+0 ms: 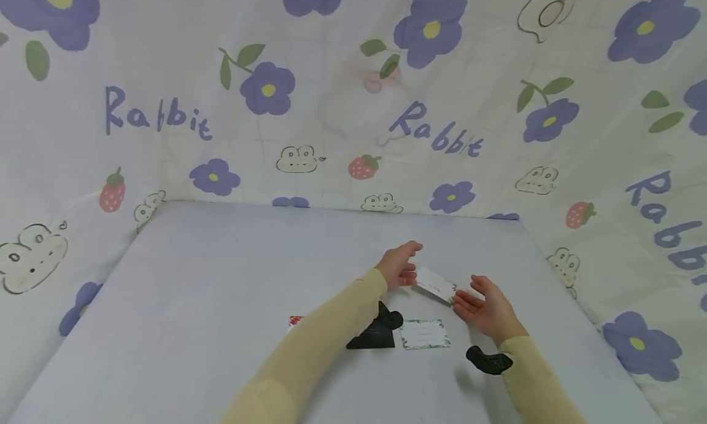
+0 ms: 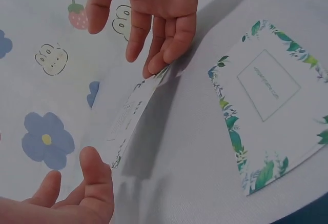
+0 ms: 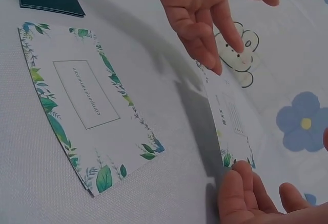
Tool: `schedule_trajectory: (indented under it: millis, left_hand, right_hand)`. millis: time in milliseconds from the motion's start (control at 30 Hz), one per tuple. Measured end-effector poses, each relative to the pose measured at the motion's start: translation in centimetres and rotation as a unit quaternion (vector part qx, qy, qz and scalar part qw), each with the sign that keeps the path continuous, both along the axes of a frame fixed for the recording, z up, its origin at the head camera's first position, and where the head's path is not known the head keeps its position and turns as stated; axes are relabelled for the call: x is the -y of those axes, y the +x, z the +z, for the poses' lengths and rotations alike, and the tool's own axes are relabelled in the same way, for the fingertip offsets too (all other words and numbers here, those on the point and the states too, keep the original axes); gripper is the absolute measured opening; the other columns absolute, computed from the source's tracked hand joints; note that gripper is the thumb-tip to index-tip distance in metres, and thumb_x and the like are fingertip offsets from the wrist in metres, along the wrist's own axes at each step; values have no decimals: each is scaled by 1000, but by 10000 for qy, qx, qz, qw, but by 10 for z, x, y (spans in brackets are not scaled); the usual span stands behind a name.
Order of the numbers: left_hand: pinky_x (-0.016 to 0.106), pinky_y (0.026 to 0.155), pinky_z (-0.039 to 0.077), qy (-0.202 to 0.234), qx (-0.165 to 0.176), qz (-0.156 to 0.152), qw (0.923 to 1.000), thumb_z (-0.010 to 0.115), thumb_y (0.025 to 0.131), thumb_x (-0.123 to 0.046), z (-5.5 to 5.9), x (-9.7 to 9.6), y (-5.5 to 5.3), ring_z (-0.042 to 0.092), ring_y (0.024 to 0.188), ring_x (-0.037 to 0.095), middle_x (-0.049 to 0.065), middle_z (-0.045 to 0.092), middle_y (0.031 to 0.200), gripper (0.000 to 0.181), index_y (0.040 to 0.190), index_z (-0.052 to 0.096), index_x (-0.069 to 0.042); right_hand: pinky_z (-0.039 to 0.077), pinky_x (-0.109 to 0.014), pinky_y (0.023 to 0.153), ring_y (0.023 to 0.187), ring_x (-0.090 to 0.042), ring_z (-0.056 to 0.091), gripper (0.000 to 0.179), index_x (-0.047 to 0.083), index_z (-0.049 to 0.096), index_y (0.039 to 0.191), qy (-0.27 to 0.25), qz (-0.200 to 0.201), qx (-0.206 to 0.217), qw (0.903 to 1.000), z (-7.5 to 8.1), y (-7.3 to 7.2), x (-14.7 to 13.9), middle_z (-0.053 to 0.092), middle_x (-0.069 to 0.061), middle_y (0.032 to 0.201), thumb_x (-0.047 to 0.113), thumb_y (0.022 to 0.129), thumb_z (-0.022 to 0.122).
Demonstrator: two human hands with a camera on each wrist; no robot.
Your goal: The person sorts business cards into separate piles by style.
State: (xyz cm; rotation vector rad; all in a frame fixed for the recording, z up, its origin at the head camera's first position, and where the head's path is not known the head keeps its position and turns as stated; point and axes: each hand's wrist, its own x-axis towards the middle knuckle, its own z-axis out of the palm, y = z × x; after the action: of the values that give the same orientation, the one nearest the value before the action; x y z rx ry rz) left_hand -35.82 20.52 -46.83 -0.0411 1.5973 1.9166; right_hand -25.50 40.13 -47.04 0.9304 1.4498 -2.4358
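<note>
Between my two hands a white business card (image 1: 436, 284) with printed text and green leaf corners stands tilted above the table. My left hand (image 1: 399, 267) touches one short end with its fingertips, thumb apart from the card. At the opposite end, the fingertips of my right hand (image 1: 486, 308) meet the card, with that thumb held away too. The wrist views show the card (image 3: 230, 121) nearly edge-on, spanning the gap. Closer to me lies a small stack of white leaf-bordered cards (image 1: 425, 334), its top reading "companyname.com".
A stack of dark cards (image 1: 375, 339) lies left of the leaf-bordered stack, partly behind my left sleeve. Farther left, a red-patterned card (image 1: 296, 320) peeks out beside the sleeve. A flower-and-rabbit printed curtain (image 1: 331, 123) borders the white table (image 1: 221, 277).
</note>
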Motion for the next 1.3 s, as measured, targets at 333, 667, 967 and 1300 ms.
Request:
schedule_trajectory:
  millis: [333, 667, 967, 1300]
  left_hand:
    - [33, 86, 54, 296, 31, -278, 9992, 61, 97, -41, 2, 19, 17, 61, 108, 29, 27, 55, 143, 71, 153, 43, -2]
    - [42, 106, 51, 657, 26, -322, 9973, 56, 100, -37, 13, 43, 58, 52, 134, 40, 30, 43, 154, 61, 153, 45, -9]
    - [43, 106, 50, 793, -114, -384, 9960, 52, 102, -35, 24, 68, 86, 51, 137, 41, 27, 46, 154, 61, 156, 39, -9]
    - [49, 116, 44, 874, 186, -367, 9953, 54, 102, -34, 15, 87, 112, 48, 141, 45, 29, 43, 155, 67, 158, 32, -6]
  right_hand:
    - [44, -29, 115, 133, -19, 44, 77, 18, 1, 165, -132, 390, -168, 9990, 8, 12, -4, 46, -6, 131, 43, 107, 45]
    - [54, -24, 97, 109, -11, 61, 76, 9, 8, 162, 947, 1374, -418, 9851, 19, 32, 3, 65, 7, 106, 46, 107, 44]
    - [55, -25, 91, 102, -9, 66, 66, 5, 16, 157, 1673, 2043, -725, 9618, 25, 43, 10, 70, 10, 106, 43, 109, 40]
    - [56, -25, 91, 102, -5, 66, 75, -1, 3, 162, 2137, 2480, -698, 9423, 17, 54, 19, 69, 5, 122, 44, 110, 33]
